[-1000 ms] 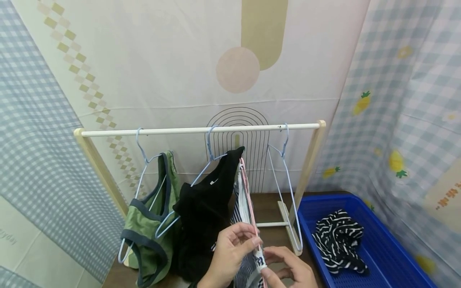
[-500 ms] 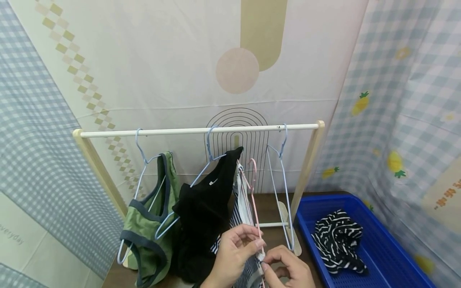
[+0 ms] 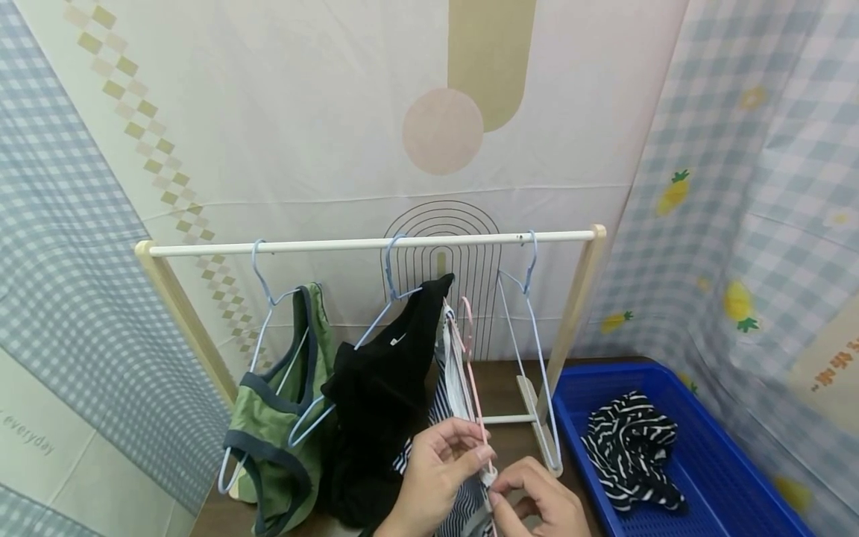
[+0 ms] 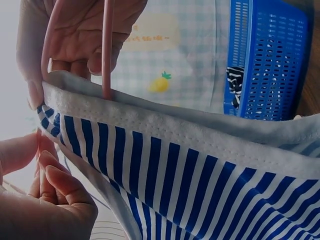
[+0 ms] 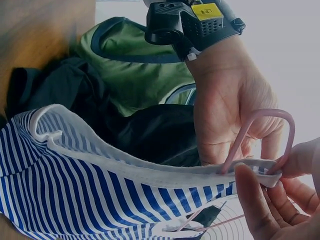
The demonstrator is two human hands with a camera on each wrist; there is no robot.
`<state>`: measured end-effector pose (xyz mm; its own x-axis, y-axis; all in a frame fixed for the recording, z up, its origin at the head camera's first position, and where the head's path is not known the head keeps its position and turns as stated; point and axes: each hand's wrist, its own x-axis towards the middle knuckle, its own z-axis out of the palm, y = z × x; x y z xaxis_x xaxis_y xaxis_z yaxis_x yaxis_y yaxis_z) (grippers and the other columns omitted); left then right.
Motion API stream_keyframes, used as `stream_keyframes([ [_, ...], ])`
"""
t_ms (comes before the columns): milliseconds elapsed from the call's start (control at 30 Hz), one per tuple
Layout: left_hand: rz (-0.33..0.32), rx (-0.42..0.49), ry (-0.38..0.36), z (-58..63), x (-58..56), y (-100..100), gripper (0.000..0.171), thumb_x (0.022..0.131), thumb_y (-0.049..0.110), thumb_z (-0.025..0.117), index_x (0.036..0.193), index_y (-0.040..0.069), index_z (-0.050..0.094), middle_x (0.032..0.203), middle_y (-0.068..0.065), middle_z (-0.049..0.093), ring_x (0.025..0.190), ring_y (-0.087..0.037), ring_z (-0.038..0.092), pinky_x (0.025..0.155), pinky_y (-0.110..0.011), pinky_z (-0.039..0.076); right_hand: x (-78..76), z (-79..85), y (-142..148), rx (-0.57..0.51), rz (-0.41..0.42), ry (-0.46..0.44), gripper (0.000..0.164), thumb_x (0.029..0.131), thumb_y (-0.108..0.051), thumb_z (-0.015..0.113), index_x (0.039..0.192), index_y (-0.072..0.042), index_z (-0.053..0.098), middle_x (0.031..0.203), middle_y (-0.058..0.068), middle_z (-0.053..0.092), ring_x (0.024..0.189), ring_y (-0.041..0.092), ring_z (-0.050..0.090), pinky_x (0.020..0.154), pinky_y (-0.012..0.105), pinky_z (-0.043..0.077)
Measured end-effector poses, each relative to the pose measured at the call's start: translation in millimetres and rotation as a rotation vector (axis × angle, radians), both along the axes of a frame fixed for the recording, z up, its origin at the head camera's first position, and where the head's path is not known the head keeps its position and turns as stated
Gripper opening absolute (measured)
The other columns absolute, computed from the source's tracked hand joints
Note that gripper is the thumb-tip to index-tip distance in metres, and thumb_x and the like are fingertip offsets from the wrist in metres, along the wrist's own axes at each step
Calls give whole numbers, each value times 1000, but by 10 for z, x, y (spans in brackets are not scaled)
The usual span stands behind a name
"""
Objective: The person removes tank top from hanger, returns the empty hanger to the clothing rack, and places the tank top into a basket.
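A blue-and-white striped tank top point(image 4: 165, 175) with white trim hangs from a pink hanger point(image 5: 272, 114), right of the black top. My left hand point(image 3: 432, 477) pinches the hanger together with the white strap edge. Close beside it, thumb and fingers of my right hand point(image 3: 540, 496) pinch the strap. The hanger's rounded end pokes out of the strap between both hands in the right wrist view. Its hook point(image 3: 467, 309) stands apart from the rail. Both palms are partly hidden in the head view.
A white rail point(image 3: 322, 245) carries a green vest point(image 3: 285, 410) and a black top point(image 3: 376, 388) on blue hangers, plus a bare blue hanger point(image 3: 537, 328) at right. A blue basket point(image 3: 731, 477) holds a black-and-white striped cloth point(image 3: 631, 447). Printed curtains surround the rack.
The pink hanger's hook has swung right, away from the black top, and stands out separately. Both hands have shifted slightly, and the strap is bunched between them.
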<state>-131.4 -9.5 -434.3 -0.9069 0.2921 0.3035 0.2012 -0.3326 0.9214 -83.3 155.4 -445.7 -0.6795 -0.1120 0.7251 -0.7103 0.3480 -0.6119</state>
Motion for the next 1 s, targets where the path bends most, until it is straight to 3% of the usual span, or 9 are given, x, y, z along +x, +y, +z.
stream_keyframes([
  [133,-3,-6,2,-7,2,5,31,94,-5,71,111,-26,57,96,10,70,88,0,69,82,-15,56,9,-7,9,18,-19,20,42,71,19,80,92,-16,69,89,-5,66,72,-5,61,54,10,50],
  [367,10,-16,-6,-12,-10,13,27,94,-4,71,110,-23,59,96,8,69,88,0,69,82,-16,56,14,-35,24,21,-31,37,15,89,-2,82,89,-10,70,88,-3,66,72,-4,59,55,9,49],
  [533,10,-26,-40,-5,-33,15,28,94,-4,71,111,-23,59,95,8,69,88,-1,69,82,-16,56,30,-45,-4,34,-86,77,30,80,7,83,90,-18,69,89,-7,66,75,-4,60,57,9,49],
  [567,10,-28,-47,-5,-37,15,28,94,-4,71,111,-23,59,94,8,70,88,-1,69,82,-17,56,25,-61,-7,41,-97,103,35,76,10,82,91,-19,69,89,-7,66,75,-4,60,57,9,50],
  [733,22,-48,-67,-8,-53,19,29,95,-2,72,112,-21,59,94,9,69,89,-2,69,84,-17,56,-56,-153,-13,44,-110,342,10,96,-8,73,86,-11,71,84,-1,65,73,-3,58,58,8,47],
  [800,25,-47,-73,-5,-60,24,30,96,-1,71,112,-21,57,95,8,69,89,-3,69,84,-17,56,-95,-173,-13,34,-105,441,23,102,-16,68,82,-6,71,81,2,64,71,-1,57,56,8,43],
  [900,27,-49,-84,10,-70,27,30,97,-1,70,114,-21,56,97,7,68,90,-4,69,84,-17,57,-101,-173,14,49,-100,514,26,102,-16,67,79,-4,71,79,3,64,70,2,56,55,8,40],
  [1000,26,-59,-92,31,-74,30,29,97,-1,69,115,-20,56,98,4,68,91,-5,69,85,-17,57,-81,-166,79,83,-43,556,25,103,-14,67,81,-2,72,81,3,64,72,2,56,57,7,40],
])
